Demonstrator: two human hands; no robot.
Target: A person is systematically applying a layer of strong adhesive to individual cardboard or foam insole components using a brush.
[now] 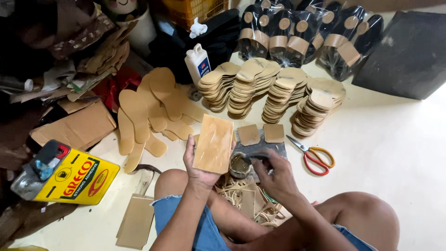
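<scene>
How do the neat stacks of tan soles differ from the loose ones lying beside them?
The stacked insoles are piled in four tidy, overlapping columns; the loose insoles lie flat, scattered in a fan on the floor. The stacked ones look paler, the loose ones more orange-tan. Both are foot-shaped cutouts.

Tan rectangular sheet (213, 143) glistens centre frame; tan insole stacks (272, 90) sit above it. Yellow adhesive can (74, 178) shows lower left, red-and-orange-handled scissors (312, 155) right of centre, black bagged soles (302, 35) up top.
</scene>
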